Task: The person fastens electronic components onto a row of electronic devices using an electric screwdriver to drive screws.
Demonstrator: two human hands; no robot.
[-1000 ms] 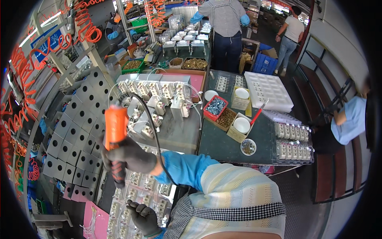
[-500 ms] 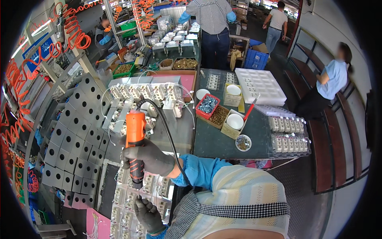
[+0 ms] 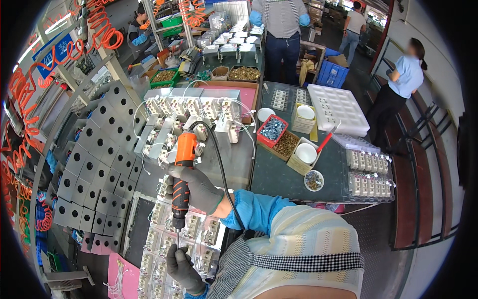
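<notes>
My right hand, in a grey glove with a blue sleeve, grips an orange and black electric screwdriver held upright, its black cord looping over my arm. The bit points down at a tray of white switch parts in front of me. My left hand, also in a dark glove, sits just below the bit tip with its fingers curled on one white switch part on that tray.
Grey metal plates with round holes lie at the left. More white parts with wires sit beyond. A red bin of screws, small boxes and white trays stand at the right. Other people stand at the far benches.
My right hand has brought the screwdriver down and to the right, from raised over the grey plates to upright over the tray, close above my left hand.
</notes>
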